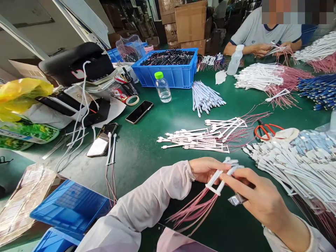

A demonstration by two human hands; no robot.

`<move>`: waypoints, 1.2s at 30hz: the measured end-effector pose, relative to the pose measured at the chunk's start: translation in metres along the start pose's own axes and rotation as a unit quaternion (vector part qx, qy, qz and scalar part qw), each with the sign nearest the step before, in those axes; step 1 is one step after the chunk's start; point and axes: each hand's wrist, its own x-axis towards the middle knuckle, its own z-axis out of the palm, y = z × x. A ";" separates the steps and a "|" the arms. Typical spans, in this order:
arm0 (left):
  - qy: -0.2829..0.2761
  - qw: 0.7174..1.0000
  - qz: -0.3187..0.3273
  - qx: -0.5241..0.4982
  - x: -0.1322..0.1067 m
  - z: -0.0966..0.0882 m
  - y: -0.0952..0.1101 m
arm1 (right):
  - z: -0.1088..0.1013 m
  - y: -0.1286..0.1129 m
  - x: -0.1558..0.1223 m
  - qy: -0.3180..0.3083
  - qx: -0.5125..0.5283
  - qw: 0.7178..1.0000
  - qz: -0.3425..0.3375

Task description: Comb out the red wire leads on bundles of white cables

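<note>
My left hand (203, 168) and my right hand (264, 196) are closed around a few white cables (214, 179), which have a white crosspiece and thin pink wires trailing toward me. My right fingers pinch the cables near their far ends. From under my right hand sticks a small silver-grey piece with an angled tip (237, 200); its kind is unclear. Just beyond my hands lies a loose group of similar white cables (194, 138). A large heap of white cables (286, 168) is beside my right hand.
Orange-handled scissors (267, 131) lie past the heap. A clear bottle with a green cap (163, 89) stands before a blue crate (165, 75). Two phones, one dark (139, 112), are on the green table (139, 154). Across it, a person's hands (270, 49) hold cables.
</note>
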 end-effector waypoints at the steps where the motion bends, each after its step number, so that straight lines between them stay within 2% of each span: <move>1: 0.019 0.999 0.019 -0.019 -0.002 0.000 0.002 | 0.001 0.000 0.000 -0.004 0.010 1.000 0.010; 3: 0.063 0.993 0.089 -0.042 -0.007 0.000 0.006 | 0.003 0.001 0.000 0.022 0.035 0.997 0.068; 5: 0.129 0.975 0.178 -0.028 -0.009 0.000 0.010 | 0.006 0.002 0.003 0.066 0.084 0.974 0.199; 7: 0.193 0.949 0.249 0.029 -0.009 0.002 0.011 | 0.011 0.002 0.006 0.059 0.183 0.918 0.347; 9: 0.226 0.928 0.283 0.090 -0.008 0.006 0.010 | 0.017 0.002 0.010 -0.016 0.306 0.839 0.449; 11: 0.230 0.920 0.297 0.109 -0.007 0.007 0.009 | 0.023 0.000 0.012 -0.080 0.398 0.762 0.504; 12: 0.230 0.920 0.302 0.097 -0.008 0.007 0.010 | 0.026 -0.002 0.013 -0.091 0.422 0.732 0.527; 13: 0.232 0.920 0.307 0.077 -0.008 0.006 0.011 | 0.029 -0.004 0.013 -0.092 0.438 0.708 0.546; 15: 0.232 0.920 0.315 0.042 -0.011 0.002 0.014 | 0.032 -0.008 0.014 -0.087 0.459 0.679 0.567; 19: 0.227 0.915 0.322 0.086 -0.015 -0.005 0.020 | 0.032 -0.012 0.015 -0.094 0.471 0.658 0.580; 25: 0.246 0.874 0.407 0.100 -0.011 -0.006 0.018 | 0.029 -0.012 0.017 -0.097 0.478 0.653 0.579; 36: 0.213 0.895 0.385 0.075 -0.011 -0.009 0.018 | 0.029 -0.013 0.016 -0.096 0.477 0.649 0.584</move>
